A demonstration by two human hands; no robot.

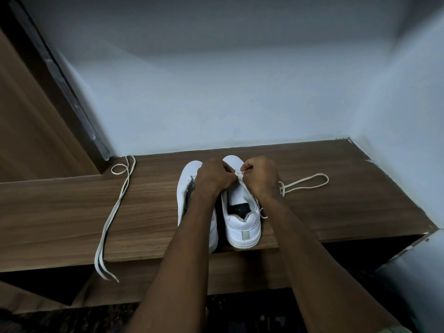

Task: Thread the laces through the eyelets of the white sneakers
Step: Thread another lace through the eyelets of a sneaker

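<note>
Two white sneakers (242,224) stand toes far, side by side. Left hand (213,176) and right hand (260,175) pinch the right sneaker's lace (305,185).

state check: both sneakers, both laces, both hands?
Right sneaker: upright on shelf, lacing under way near the toe.
Left sneaker: upright, lacing hidden by arm.
Working lace: trails right, looped.
Spare lace: loose, ends overhang edge.
Left hand: pinching lace.
Right hand: pinching lace.
</note>
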